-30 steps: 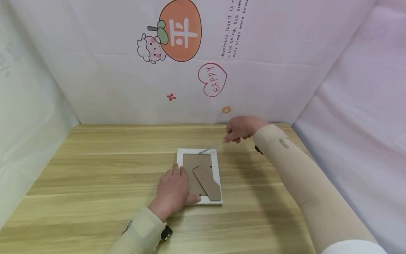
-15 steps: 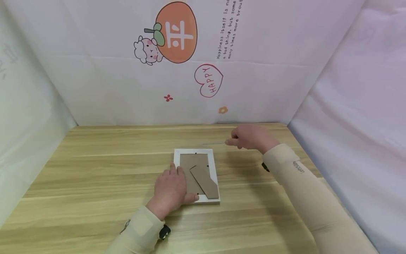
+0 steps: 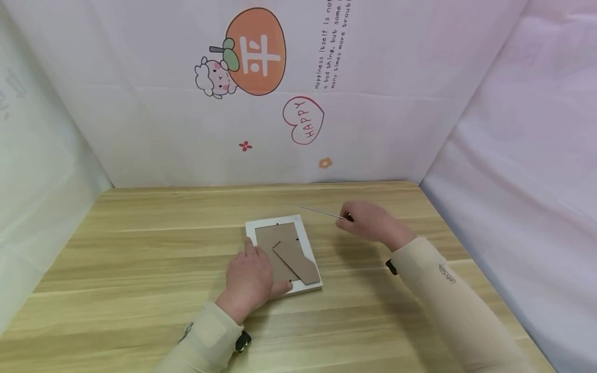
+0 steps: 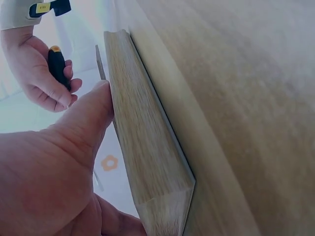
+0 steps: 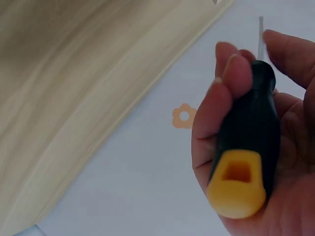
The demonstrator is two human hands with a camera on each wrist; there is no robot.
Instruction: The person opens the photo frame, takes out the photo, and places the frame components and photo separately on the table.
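A white picture frame [image 3: 305,243] lies back up on the table, with a brown backing board and a folded stand [image 3: 298,261]. Small dark tabs show at the board's edges. My left hand [image 3: 249,280] rests on the frame's left side, thumb on the near rim and fingers along the left rim. The left wrist view shows the thumb against the frame's wood-grained edge [image 4: 142,123]. Beyond the frame's upper right corner, my right hand [image 3: 368,220] grips a screwdriver [image 5: 248,118] by its black and yellow handle. Its shaft points left, apart from the frame.
The wooden table [image 3: 154,248] ends at a white printed cloth [image 3: 186,140] behind. More white cloth [image 3: 527,155] hangs along the right side, and a pale cloth [image 3: 42,129] along the left.
The screwdriver has come off the frame's far edge. My right hand has moved toward me and slightly right. The frame has turned slightly anticlockwise under my left hand.
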